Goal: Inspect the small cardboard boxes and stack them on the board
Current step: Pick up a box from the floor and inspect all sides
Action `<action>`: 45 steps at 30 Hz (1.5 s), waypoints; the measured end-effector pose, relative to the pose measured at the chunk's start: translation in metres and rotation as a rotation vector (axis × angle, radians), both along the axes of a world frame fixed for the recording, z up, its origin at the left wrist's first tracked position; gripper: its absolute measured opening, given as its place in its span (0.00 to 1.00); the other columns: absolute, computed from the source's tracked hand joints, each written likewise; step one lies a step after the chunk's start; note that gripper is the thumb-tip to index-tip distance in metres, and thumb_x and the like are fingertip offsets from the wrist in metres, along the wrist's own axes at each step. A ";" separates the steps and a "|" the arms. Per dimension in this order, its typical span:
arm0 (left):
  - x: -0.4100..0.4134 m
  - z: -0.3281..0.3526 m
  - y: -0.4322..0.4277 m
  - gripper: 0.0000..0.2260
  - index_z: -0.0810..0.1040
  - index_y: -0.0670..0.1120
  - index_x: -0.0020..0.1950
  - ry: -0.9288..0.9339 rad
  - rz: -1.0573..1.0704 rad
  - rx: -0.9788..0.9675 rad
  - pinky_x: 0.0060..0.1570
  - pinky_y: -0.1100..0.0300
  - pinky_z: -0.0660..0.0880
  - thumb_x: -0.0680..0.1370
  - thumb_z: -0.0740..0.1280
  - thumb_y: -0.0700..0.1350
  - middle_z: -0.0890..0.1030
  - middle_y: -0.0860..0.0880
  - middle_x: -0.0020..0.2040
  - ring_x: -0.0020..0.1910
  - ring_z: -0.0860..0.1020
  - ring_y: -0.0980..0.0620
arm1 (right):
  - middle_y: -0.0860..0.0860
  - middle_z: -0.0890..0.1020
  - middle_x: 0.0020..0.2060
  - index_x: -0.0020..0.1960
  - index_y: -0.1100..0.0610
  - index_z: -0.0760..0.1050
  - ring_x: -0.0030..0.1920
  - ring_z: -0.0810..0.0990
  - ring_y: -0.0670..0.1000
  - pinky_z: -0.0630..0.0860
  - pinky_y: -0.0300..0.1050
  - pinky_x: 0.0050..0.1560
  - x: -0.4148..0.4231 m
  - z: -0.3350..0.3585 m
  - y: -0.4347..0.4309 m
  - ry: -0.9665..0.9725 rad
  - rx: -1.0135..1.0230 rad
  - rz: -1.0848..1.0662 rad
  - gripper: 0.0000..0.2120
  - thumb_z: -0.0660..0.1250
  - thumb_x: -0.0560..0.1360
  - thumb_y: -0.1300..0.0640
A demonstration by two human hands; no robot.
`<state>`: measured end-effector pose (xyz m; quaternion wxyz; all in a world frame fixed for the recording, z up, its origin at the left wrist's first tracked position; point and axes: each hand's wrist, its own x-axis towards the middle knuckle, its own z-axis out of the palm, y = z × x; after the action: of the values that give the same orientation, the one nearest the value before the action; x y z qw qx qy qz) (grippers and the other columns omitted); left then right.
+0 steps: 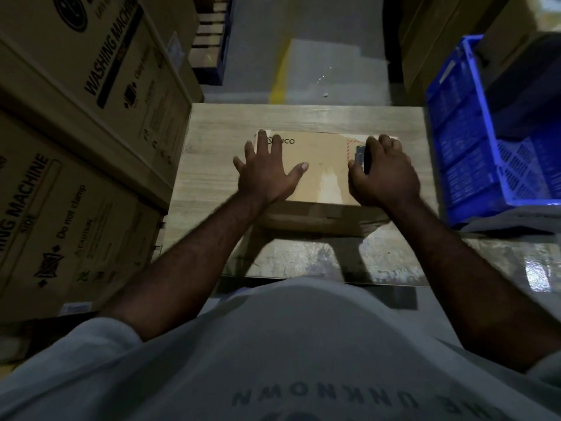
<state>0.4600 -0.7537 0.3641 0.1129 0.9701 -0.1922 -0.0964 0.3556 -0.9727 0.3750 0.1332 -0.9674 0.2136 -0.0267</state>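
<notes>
While the flat brown cardboard box lies square on the pale wood-grain board, a little toward 12 o'clock of the board's middle, both hands are on its top face. The left hand rests at the box's 9 o'clock end, palm down with fingers straight and spread, so its grip is released and merely presses the lid. The right hand sits at the 3 o'clock end, its grip clenched round a small dark tool whose grey tip points toward 12 o'clock, beside a red dashed mark printed on the card. What the tool is cannot be told. A strip of pale tape runs on the lid between the hands toward 6 o'clock. A crease along the near side wall may mean a second box beneath, but that is unclear.

My reading is that the inspecting step is in hand: the box is on the board and is being steadied and checked, not carried. The next move would call for freeing both hands from this lid, fetching another small box, and lowering it with edges matched to this one so the stack sits true. The tool in the right hand would hamper a two-handed lift.

At 3 o'clock of the board stands a blue plastic crate, at 9 o'clock large brown washing-machine cartons, and at 12 o'clock grey floor with a yellow stripe.
</notes>
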 end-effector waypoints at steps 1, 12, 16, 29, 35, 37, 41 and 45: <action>0.003 0.003 0.001 0.40 0.60 0.49 0.79 -0.004 0.000 -0.026 0.69 0.34 0.65 0.75 0.59 0.73 0.58 0.43 0.80 0.76 0.62 0.36 | 0.56 0.76 0.62 0.64 0.54 0.72 0.61 0.77 0.58 0.79 0.59 0.57 0.000 0.002 -0.002 -0.007 0.054 -0.021 0.20 0.61 0.80 0.41; 0.038 0.017 0.009 0.46 0.56 0.48 0.80 0.315 0.158 -0.319 0.54 0.56 0.73 0.72 0.76 0.62 0.75 0.43 0.70 0.64 0.78 0.43 | 0.50 0.81 0.63 0.77 0.49 0.64 0.61 0.82 0.53 0.82 0.57 0.60 -0.005 0.014 -0.026 -0.094 0.709 -0.340 0.27 0.69 0.82 0.50; 0.043 0.023 0.013 0.39 0.66 0.47 0.69 0.291 0.143 -0.297 0.50 0.54 0.78 0.67 0.80 0.63 0.81 0.47 0.60 0.57 0.80 0.46 | 0.49 0.81 0.63 0.78 0.46 0.62 0.59 0.83 0.51 0.83 0.57 0.60 -0.003 0.009 -0.026 -0.134 0.746 -0.360 0.31 0.72 0.79 0.51; 0.018 0.015 0.041 0.31 0.69 0.44 0.56 0.068 0.175 -0.435 0.37 0.59 0.71 0.65 0.84 0.50 0.78 0.49 0.47 0.45 0.77 0.50 | 0.50 0.80 0.55 0.66 0.58 0.67 0.53 0.82 0.47 0.81 0.37 0.45 -0.028 -0.005 -0.016 -0.243 0.504 -0.246 0.23 0.75 0.77 0.58; -0.013 -0.035 0.056 0.24 0.71 0.42 0.50 0.164 0.174 -0.404 0.31 0.58 0.63 0.67 0.83 0.46 0.78 0.46 0.42 0.41 0.74 0.50 | 0.53 0.80 0.50 0.61 0.60 0.70 0.49 0.79 0.51 0.74 0.33 0.40 -0.054 -0.052 -0.014 -0.177 0.478 -0.276 0.21 0.78 0.75 0.62; -0.021 -0.043 0.058 0.23 0.71 0.42 0.49 0.181 0.152 -0.404 0.32 0.58 0.63 0.68 0.83 0.45 0.77 0.46 0.41 0.40 0.74 0.49 | 0.54 0.80 0.49 0.61 0.60 0.70 0.49 0.80 0.55 0.78 0.47 0.44 -0.064 -0.065 -0.013 -0.163 0.474 -0.267 0.20 0.77 0.75 0.62; -0.034 -0.053 0.064 0.21 0.69 0.42 0.52 0.208 0.096 -0.395 0.35 0.55 0.65 0.70 0.80 0.42 0.76 0.45 0.44 0.43 0.74 0.46 | 0.59 0.82 0.49 0.61 0.62 0.69 0.51 0.83 0.61 0.81 0.57 0.47 -0.077 -0.079 -0.007 -0.166 0.443 -0.233 0.18 0.74 0.77 0.63; -0.047 -0.056 0.060 0.22 0.70 0.41 0.61 0.102 -0.017 -0.225 0.47 0.56 0.69 0.73 0.77 0.44 0.73 0.41 0.60 0.58 0.75 0.39 | 0.62 0.81 0.60 0.69 0.63 0.68 0.59 0.81 0.64 0.77 0.50 0.53 -0.078 -0.079 0.004 -0.152 0.401 -0.204 0.21 0.70 0.78 0.65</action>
<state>0.4134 -0.6934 0.3079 0.2297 0.9434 -0.2041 -0.1246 0.2774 -0.9687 0.2955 0.3351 -0.8903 0.3005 -0.0695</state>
